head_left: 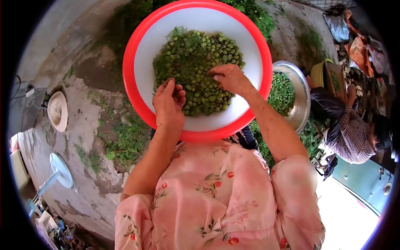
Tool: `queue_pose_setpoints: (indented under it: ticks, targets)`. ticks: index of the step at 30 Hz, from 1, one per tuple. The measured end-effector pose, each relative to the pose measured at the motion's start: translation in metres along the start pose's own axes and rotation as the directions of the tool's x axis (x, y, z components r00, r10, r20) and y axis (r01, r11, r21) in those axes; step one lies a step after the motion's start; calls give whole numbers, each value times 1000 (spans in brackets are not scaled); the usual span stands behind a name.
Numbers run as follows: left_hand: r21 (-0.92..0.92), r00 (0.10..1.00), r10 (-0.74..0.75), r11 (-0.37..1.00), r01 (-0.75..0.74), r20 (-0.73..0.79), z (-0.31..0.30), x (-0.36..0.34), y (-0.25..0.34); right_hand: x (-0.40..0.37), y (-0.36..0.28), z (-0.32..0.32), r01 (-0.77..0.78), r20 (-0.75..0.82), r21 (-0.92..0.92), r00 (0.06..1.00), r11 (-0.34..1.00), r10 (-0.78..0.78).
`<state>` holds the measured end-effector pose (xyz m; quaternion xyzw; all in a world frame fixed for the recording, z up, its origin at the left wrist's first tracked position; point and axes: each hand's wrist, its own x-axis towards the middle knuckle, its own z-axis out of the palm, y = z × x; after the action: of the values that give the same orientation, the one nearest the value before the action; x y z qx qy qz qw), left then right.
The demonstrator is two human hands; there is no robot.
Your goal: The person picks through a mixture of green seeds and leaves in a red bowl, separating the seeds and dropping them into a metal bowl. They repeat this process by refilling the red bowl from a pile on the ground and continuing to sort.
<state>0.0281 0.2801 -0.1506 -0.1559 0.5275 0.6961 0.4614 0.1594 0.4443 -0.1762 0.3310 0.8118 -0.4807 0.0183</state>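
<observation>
A white basin with a red rim rests in front of me, holding a heap of small green pods or berries with feathery green sprigs mixed in at the upper left. My left hand is over the heap's lower left edge, palm turned inward, fingers curled; what it holds, if anything, is hidden. My right hand reaches over the right part of the heap, thumb and forefinger pressed together low over the pods. Whatever is between those fingertips is too small to name.
A metal bowl of green pods stands right of the basin. Beyond it a person in a checked shirt sits near a yellow tub. Green sprigs lie on the floor. A hat and a fan are at the left.
</observation>
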Motion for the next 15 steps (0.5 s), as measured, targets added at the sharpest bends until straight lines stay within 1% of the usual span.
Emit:
queue_pose_setpoints:
  ticks: [1, 2, 3, 4, 5, 6, 8, 11, 12, 13, 14, 15]
  targets:
    - [1, 1000, -1, 1000, 1, -7, -1, -1, 0, 4, 1, -3, -117, 130, 50, 985, 992, 110]
    - [2, 1000, -3, 1000, 3, -10, 0, -2, 1, 8, 4, -8, -238, 259, 83, 943, 968, 210]
    - [0, 1000, -4, 1000, 4, -9, 2, -2, 1, 13, 11, -11, -97, 115, 28, 989, 995, 93]
    - [-3, 1000, 0, 1000, 0, -3, 4, -3, 2, 17, 23, -14, 33, -23, -49, 999, 998, -35]
    - [-9, 1000, 2, 1000, -2, 0, 6, -4, 2, 21, 24, -22, 99, -150, -106, 982, 989, -115]
    - [-15, 1000, 4, 1000, -4, 3, 7, -5, 2, 24, 25, -30, 147, -274, -177, 942, 973, -192]
    - [-31, 1000, 9, 999, -9, -11, 7, -4, 3, 22, 20, -45, 62, -439, -332, 873, 941, -213]
    - [-33, 1000, 7, 999, -7, -15, 1, 1, 1, 9, 7, -50, 140, -353, -323, 900, 936, -256]
    - [-31, 1000, 4, 1000, -4, -13, -1, 2, -1, 4, 1, -51, 136, -160, -267, 970, 954, -183]
    - [-20, 1000, -5, 1000, 4, -2, -2, 3, -2, -2, -4, -51, 118, 47, -211, 993, 970, -111]
    - [-9, 1000, -10, 1000, 10, 7, -3, 3, -2, -7, -8, -49, 90, 256, -158, 965, 983, -48]
    - [3, 1000, -15, 1000, 15, 13, -3, 3, -2, -11, -8, -39, -98, 350, -58, 930, 994, 112]
